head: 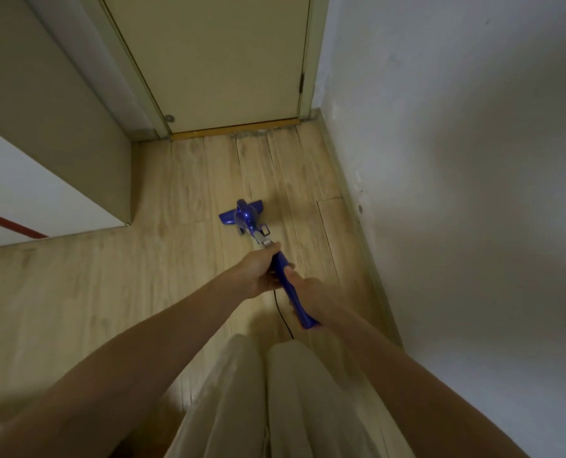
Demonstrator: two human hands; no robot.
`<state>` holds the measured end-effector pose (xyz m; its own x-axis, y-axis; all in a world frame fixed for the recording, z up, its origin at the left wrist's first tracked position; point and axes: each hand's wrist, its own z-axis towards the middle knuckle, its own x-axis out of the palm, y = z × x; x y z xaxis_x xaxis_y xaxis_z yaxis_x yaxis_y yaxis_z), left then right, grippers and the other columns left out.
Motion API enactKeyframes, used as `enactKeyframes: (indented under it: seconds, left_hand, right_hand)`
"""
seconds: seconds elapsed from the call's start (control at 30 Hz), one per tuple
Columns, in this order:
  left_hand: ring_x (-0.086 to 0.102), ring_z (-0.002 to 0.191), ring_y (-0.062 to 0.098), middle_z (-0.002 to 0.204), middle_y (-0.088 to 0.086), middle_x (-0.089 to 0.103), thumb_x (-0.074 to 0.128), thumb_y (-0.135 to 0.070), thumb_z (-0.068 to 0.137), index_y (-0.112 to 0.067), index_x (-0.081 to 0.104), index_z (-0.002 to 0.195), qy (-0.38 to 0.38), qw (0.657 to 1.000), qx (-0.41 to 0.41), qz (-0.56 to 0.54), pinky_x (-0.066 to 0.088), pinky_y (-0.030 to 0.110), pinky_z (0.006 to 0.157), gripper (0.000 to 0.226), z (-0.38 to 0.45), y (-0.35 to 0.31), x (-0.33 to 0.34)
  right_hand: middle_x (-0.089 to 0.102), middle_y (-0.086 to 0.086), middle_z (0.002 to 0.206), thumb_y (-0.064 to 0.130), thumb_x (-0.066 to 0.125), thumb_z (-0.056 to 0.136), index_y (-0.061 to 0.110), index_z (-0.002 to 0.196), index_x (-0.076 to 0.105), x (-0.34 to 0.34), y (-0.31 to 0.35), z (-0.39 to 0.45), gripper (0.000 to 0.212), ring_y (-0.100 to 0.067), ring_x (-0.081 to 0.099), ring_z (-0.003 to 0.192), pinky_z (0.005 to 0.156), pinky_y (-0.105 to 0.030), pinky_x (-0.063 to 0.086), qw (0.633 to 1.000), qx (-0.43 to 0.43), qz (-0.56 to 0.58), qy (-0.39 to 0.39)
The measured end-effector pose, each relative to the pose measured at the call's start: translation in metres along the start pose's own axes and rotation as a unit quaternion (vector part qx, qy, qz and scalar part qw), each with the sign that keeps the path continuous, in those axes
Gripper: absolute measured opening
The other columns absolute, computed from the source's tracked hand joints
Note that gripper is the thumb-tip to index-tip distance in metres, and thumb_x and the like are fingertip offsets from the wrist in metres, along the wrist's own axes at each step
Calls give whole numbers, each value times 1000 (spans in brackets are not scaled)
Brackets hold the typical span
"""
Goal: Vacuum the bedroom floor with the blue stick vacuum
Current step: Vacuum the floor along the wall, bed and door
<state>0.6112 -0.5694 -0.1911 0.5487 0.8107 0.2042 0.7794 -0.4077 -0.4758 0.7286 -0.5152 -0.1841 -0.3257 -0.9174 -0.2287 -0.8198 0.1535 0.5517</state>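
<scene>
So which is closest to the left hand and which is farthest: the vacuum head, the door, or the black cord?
From the left hand:
1. Black cord, just below it, toward the legs.
2. Vacuum head, ahead on the floor.
3. Door, farthest, at the end of the passage.

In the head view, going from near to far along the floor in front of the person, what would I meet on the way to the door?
Trouser legs → right hand on the blue vacuum handle → left hand higher on the handle → vacuum floor head → bare wooden floor → orange threshold strip → closed door.
</scene>
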Motion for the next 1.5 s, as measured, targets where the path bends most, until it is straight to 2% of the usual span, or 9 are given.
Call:
enactKeyframes:
  seconds: [0.23,0.5,0.73,0.87,0.97,1.07,1.17,1.37,1.5]
  left_hand:
    - [60,92,29,86,12,63,49,-33,100,-3,50,110,-25,999,28,18,48,46,98,31,30,-18,-21]
    - [59,96,29,91,13,62,51,-31,99,-6,53,99,-3,999,23,27,50,42,95,25,20,-12,-15]
    - [63,80,22,89,12,63,55,-25,92,-7,54,103,18,999,25,39,55,32,70,21,-14,1,-8]
    - [59,53,11,77,5,60,56,-26,87,-8,55,102,57,994,17,88,52,26,56,23,-41,10,-12]
    - [60,52,10,70,3,62,58,-29,88,-7,56,103,91,985,-8,147,51,26,59,27,-62,15,-30]
    - [63,72,15,84,7,65,59,-33,89,-7,56,106,126,973,-32,193,54,26,66,32,-80,18,-52]
    - [64,77,16,81,5,68,57,-35,92,-9,60,103,144,967,-46,206,54,27,72,28,-94,20,-72]
    - [64,73,15,82,5,68,55,-47,92,-6,58,118,156,971,-40,178,51,29,79,48,-96,18,-93]
    - [63,69,13,79,4,67,55,-46,93,-8,59,108,158,975,-27,154,50,28,77,41,-90,9,-92]
  right_hand:
    - [53,-5,75,52,32,102,-1,113,51,20,23,30,57,-12,50,55,34,-11,37,999,-9,35,14]
    - [59,-10,81,61,30,98,-1,121,51,16,13,27,69,-17,56,53,53,-28,47,1000,3,13,7]
    - [61,-6,76,59,25,100,4,120,52,3,26,-49,64,-11,56,50,45,-20,43,999,4,-31,-8]
    - [61,-5,75,56,27,101,5,120,52,11,28,-95,59,-9,57,50,45,-20,44,1000,13,19,-5]
    - [62,-4,73,53,32,101,6,118,55,37,22,-123,55,-10,58,51,54,-24,49,991,43,128,-6]
    - [63,-3,70,53,36,100,8,115,56,73,16,-141,52,-10,59,50,56,-26,50,971,67,231,-7]
    - [64,-4,69,56,35,99,8,110,55,104,14,-147,54,-10,59,45,48,-22,48,962,83,260,-13]
    - [66,-4,70,60,35,97,7,110,58,131,22,-133,60,-10,59,41,43,-20,45,960,88,265,-38]
    - [65,-5,71,57,37,98,8,108,58,132,30,-122,54,-11,60,45,54,-27,52,951,67,298,-47]
